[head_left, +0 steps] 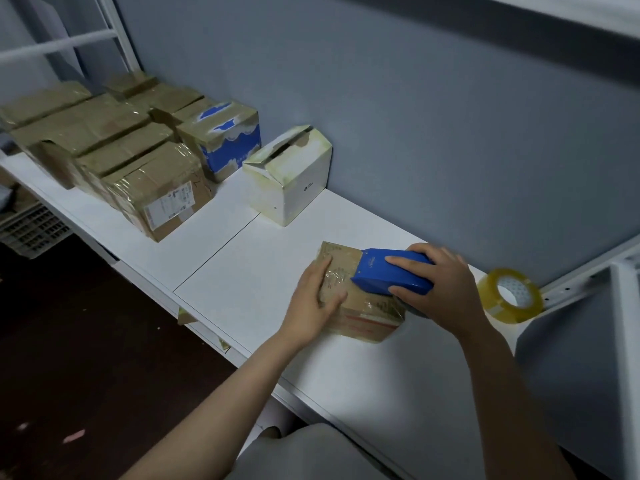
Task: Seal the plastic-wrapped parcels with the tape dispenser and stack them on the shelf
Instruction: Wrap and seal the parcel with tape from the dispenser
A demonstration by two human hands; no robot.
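Pressing a blue plastic tape dispenser onto a small brown cardboard parcel wrapped in crinkled clear film, I work at the long white shelf board against a grey wall. My right hand is clasped over the dispenser's back, fingers curled round its body, with its mouth aimed toward ten o'clock across the parcel's top. My left hand grips the parcel's nine o'clock end, fingers over the top and thumb hooked across the near edge, pinning it flat.

A spare roll of clear yellowish tape stands at three o'clock, just beside my right wrist. At ten o'clock, well apart, brown film-wrapped boxes sit stacked, with a torn white carton at eleven.

The risk, as I judge it: my left fingers lie in the dispenser's path, so the tape could catch them. The slick, wrinkled film could also let the parcel skid or the strip crease and lift.
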